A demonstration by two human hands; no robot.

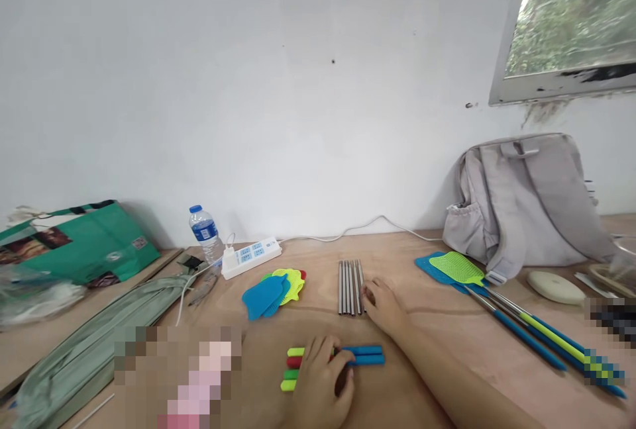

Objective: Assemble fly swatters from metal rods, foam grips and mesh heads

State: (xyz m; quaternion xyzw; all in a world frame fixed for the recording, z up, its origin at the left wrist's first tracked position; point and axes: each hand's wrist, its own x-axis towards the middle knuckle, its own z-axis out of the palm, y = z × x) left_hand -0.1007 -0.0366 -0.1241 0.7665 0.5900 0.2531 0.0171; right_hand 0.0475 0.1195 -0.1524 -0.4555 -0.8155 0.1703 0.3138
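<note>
Closest to the camera, the left hand (322,376) is half curled over bright handles (368,351) and hides their middles; I can't tell if it grips any. They lie on the counter (318,303), long ways from 9 to 3 o'clock. At 1 o'clock from that hand, thin metal rods (346,288) run from 12 to 6. The right hand (381,305), partly curled, is by their 3 o'clock side; I can't tell if it holds one. Its arm (447,376) runs off the bottom.

No text legible; QR-like square (139,242) on green bag (92,238).
</note>
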